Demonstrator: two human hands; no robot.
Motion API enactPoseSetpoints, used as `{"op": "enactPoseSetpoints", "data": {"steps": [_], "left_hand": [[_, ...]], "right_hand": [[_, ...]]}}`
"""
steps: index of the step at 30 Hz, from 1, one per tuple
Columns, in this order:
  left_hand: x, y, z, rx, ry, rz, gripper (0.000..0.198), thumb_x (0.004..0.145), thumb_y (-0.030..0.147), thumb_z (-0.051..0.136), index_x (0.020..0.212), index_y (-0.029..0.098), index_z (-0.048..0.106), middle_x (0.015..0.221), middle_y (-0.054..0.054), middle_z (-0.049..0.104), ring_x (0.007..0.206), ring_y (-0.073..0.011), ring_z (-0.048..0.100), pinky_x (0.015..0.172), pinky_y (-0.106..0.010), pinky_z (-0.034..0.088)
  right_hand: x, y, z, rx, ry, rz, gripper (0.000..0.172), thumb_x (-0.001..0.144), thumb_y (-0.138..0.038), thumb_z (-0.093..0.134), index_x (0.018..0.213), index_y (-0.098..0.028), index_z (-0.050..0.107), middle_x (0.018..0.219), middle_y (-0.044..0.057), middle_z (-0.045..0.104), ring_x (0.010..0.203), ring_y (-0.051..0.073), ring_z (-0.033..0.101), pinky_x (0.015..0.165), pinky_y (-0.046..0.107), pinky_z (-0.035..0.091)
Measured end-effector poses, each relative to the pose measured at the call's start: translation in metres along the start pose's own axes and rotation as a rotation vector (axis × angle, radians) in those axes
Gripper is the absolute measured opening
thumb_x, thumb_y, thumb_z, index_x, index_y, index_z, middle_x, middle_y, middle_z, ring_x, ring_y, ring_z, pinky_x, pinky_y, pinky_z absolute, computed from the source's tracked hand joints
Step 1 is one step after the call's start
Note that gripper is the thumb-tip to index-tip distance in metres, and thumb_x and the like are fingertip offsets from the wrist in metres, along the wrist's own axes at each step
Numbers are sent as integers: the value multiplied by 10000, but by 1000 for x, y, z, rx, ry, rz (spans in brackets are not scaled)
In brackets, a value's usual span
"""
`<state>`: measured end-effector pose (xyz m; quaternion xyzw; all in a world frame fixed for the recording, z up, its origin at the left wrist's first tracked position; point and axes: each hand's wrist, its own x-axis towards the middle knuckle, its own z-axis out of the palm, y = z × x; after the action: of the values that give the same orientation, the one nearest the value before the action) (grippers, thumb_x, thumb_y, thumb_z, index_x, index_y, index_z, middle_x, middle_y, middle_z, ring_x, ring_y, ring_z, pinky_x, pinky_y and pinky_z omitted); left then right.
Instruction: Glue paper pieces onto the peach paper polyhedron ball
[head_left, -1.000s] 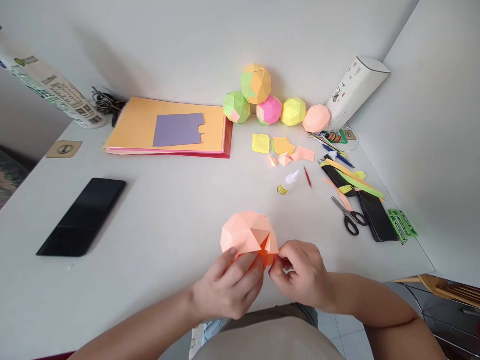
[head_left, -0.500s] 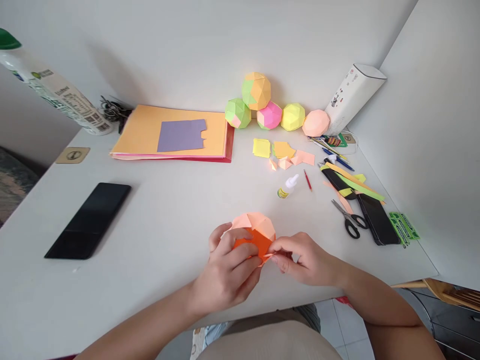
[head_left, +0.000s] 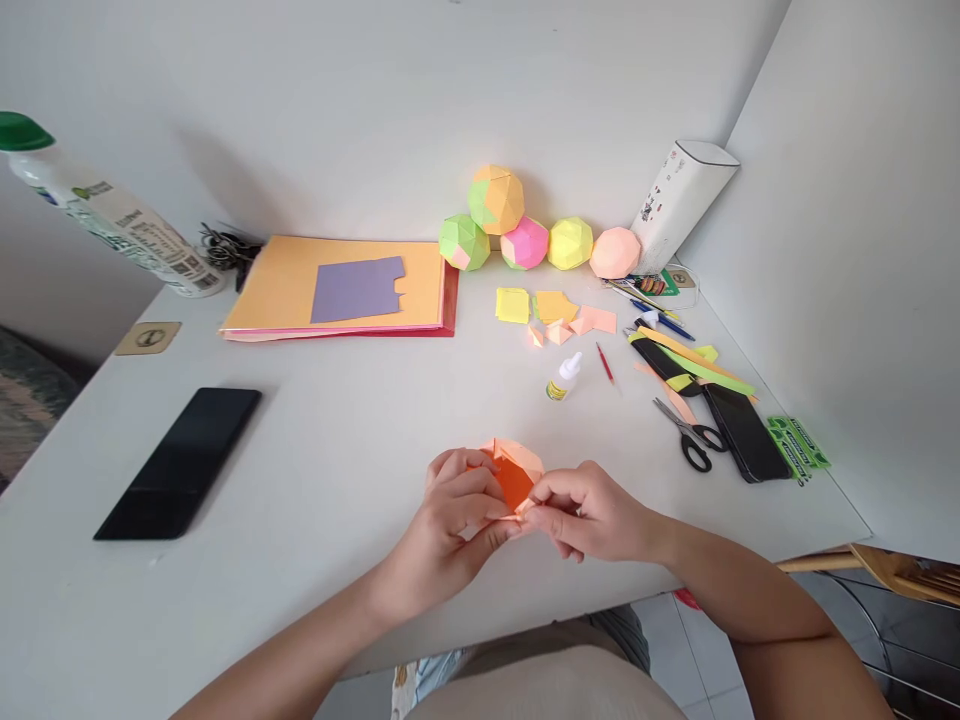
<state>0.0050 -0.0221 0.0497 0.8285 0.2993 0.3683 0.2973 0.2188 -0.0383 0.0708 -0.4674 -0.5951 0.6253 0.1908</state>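
Note:
An open, hollow paper ball (head_left: 517, 480), peach outside with a bright orange inside, is held above the front of the table. My left hand (head_left: 454, 515) wraps round its left side, fingers over the rim and thumb along the near edge. With thumb and index finger, my right hand (head_left: 581, 510) pinches the rim at the near right. Part of the ball is hidden behind my fingers. Beyond it stands a small glue bottle (head_left: 562, 380) with a white nozzle, and to that bottle's right lies a thin red pen-like tool (head_left: 605, 363).
Finished paper balls (head_left: 525, 243) sit against the wall, with yellow paper squares (head_left: 512, 305) and peach pieces (head_left: 598, 319) before them. Scissors (head_left: 688, 435) and a black phone (head_left: 746, 435) lie right. Left are a paper stack (head_left: 285, 290), a large black phone (head_left: 180, 462) and a spray bottle (head_left: 127, 220).
The ball has tilted, and its opening shows differently. My left thumb has come to its near edge, while my right fingers have shifted slightly left along the rim. The camera view moved a little.

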Motion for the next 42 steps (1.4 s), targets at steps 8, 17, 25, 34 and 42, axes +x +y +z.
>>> {"op": "enactPoseSetpoints", "data": {"steps": [8,17,25,34,42], "left_hand": [[2,1,-6,22,-62,-13,270,955,141,459,731,205,594,692,-4,601,811,-171,540,869,-375,429],[2,3,-4,83,-57,-30,322,956,182,449,656,202,568,622,5,551,749,-173,494,854,-385,422],[3,3,-4,3,-35,-47,342,954,185,462,627,208,557,606,6,528,737,-176,473,837,-390,410],[1,2,-3,31,-44,-18,338,955,159,464,626,203,532,598,12,509,739,-172,452,850,-393,400],[-1,0,-2,-5,-74,-39,324,975,187,440,669,205,549,624,9,516,771,-175,454,879,-394,378]], "right_hand": [[4,1,0,31,52,-38,378,898,-480,565,710,-152,574,494,-54,513,411,63,489,382,160,396],[7,7,3,16,75,-73,367,914,-446,558,697,-150,573,468,-64,479,386,54,444,373,159,368],[7,3,2,-9,56,-121,383,913,-441,557,674,-144,590,458,-64,482,371,47,431,378,163,342],[7,0,4,-14,70,-106,309,896,-369,556,689,-145,604,456,-65,477,376,50,428,378,161,333],[8,-5,7,-17,104,-108,308,879,-353,552,649,-150,581,442,-80,393,368,51,401,366,169,324]]}}
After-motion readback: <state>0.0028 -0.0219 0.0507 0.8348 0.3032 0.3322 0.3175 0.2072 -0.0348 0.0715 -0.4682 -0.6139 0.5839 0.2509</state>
